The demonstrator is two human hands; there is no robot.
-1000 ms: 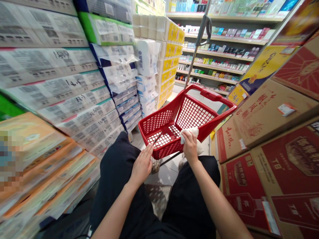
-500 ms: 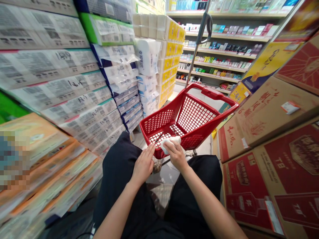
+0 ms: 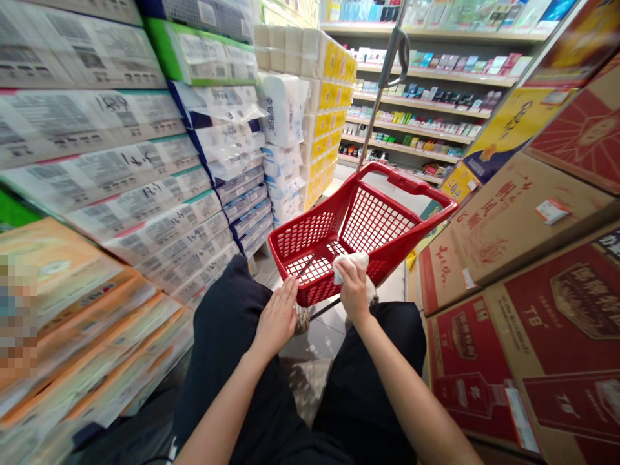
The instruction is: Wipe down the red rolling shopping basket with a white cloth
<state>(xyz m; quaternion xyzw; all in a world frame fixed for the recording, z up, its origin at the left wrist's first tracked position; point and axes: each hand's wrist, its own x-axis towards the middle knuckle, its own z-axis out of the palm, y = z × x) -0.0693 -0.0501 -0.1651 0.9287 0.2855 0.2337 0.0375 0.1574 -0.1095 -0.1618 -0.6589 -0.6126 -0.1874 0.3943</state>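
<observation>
A red plastic shopping basket cart [image 3: 310, 229] with latticed walls stands in front of my knees, tilted in view. My right hand [image 3: 355, 290] is closed around a crumpled white cloth [image 3: 357, 259] and presses it on the near rim, right of the front corner. My left hand [image 3: 279, 315] lies at the cart's near left corner, its fingers stretched out and touching the rim; its thumb is mostly hidden. The latticed bottom of the basket shows, with a dark rod-like line across it.
Stacked tissue packs [image 3: 159, 200] rise on the left, with orange packs [image 3: 97, 303] closer to me. Cardboard cartons [image 3: 484, 239] are piled along the right. Shelves of small boxed goods [image 3: 426, 97] stand behind the cart, and a metal pole [image 3: 380, 90] rises beyond it.
My right hand has slid the cloth right and slightly up along the cart's near rim. My left hand stays at the corner. The whole view has shifted slightly.
</observation>
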